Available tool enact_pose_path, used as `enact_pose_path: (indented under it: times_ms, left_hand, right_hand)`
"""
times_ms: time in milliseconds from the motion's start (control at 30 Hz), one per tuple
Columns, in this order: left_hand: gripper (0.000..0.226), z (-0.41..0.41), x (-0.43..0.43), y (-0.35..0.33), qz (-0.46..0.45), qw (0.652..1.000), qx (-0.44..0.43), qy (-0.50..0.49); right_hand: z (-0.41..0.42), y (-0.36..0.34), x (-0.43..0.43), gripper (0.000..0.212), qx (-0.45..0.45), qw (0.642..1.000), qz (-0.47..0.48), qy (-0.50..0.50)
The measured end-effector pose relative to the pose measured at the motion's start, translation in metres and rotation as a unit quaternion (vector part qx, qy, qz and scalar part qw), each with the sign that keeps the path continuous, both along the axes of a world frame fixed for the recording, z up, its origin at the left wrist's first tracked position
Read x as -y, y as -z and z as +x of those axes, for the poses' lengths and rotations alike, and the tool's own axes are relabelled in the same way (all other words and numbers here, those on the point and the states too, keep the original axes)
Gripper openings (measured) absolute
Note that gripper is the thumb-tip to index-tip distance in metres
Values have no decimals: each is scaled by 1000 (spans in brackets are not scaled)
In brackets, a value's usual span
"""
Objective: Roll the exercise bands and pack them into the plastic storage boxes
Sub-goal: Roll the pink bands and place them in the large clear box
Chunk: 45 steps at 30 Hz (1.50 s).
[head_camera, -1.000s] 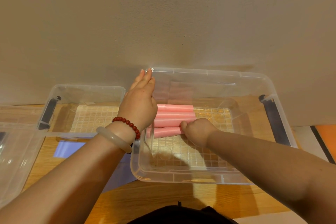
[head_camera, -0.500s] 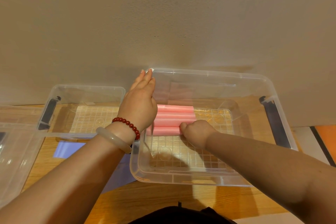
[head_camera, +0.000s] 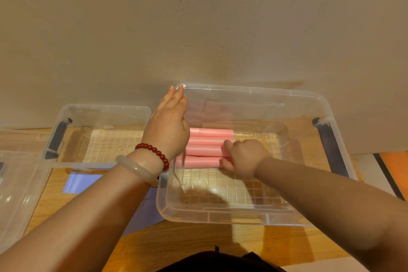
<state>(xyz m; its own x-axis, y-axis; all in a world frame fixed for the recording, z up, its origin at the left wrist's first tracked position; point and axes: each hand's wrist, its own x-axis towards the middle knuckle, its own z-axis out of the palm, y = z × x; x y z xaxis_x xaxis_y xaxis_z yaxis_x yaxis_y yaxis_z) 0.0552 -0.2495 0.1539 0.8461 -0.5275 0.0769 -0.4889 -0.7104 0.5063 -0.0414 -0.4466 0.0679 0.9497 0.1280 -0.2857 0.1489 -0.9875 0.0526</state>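
1. Head view: at the near edge of the wooden counter [head_camera: 198,240] a dark piece of clothing [head_camera: 220,260] shows at the bottom.
2. A clear storage box [head_camera: 220,216] stands on the right half of the counter, with its near wall close to the near edge and its far wall at the wall [head_camera: 198,28] of the room. A dark latch [head_camera: 331,146] sits on its right side.
3. A purple sheet [head_camera: 81,183] lies flat on the counter to the left of this box, and part of it goes under the box.
4. At the left edge of the counter, part of another clear plastic container [head_camera: 13,183] is visible.
5. The left wrist wears a pale bangle [head_camera: 136,170] and, just beyond it, a red bead bracelet [head_camera: 154,152].
6. The right grip [head_camera: 245,157], a bare hand, is inside the box. Its fingers are curled and pinch the right ends of the nearer rolls.
7. The rolled pink bands [head_camera: 207,146], four of them, lie side by side on the box floor, touching each other, towards its far left corner.
8. The left grip [head_camera: 167,130] is spread flat with straight fingers held together. It lies along the left wall of the box and hides the left ends of the rolls; the fingertips reach the far left corner of the rim.
9. A second clear box [head_camera: 99,109] stands just beside, on the left, at the far edge of the counter.
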Motion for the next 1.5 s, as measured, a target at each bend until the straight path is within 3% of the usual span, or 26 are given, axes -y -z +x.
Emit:
enact_pose_path:
  times_ms: [100,233,367,533,733,833,900,1100,1300,1500]
  left_hand:
    - [56,0,0,0,-5,1000,0,1]
    - [57,0,0,1,-5,1000,5,3]
    - [57,0,1,0,-2,1000,4,1]
    - [57,0,1,0,3,1000,8,1]
    - [57,1,1,2,2,1000,13,4]
    - [57,1,0,2,-1,1000,9,6]
    - [57,1,1,2,-1,1000,9,7]
    - [57,0,1,1,2,1000,12,3]
    - [56,1,1,2,-2,1000,14,3]
    - [57,1,1,2,1,1000,14,2]
  right_hand:
    - [-1,0,12,53,30,1000,-1,-4]
    - [-5,10,16,58,67,993,-18,-92]
    - [1,15,5,64,33,995,-1,-98]
    - [4,30,-5,79,-91,986,24,-141]
    - [5,29,0,76,-106,985,32,-135]
    - [5,15,0,75,-29,993,109,15]
    - [7,6,0,67,3,970,186,159]
    - [8,14,-20,72,-75,884,280,367]
    - [14,25,-33,83,-113,827,359,418]
    - [16,23,-34,84,-128,837,339,409]
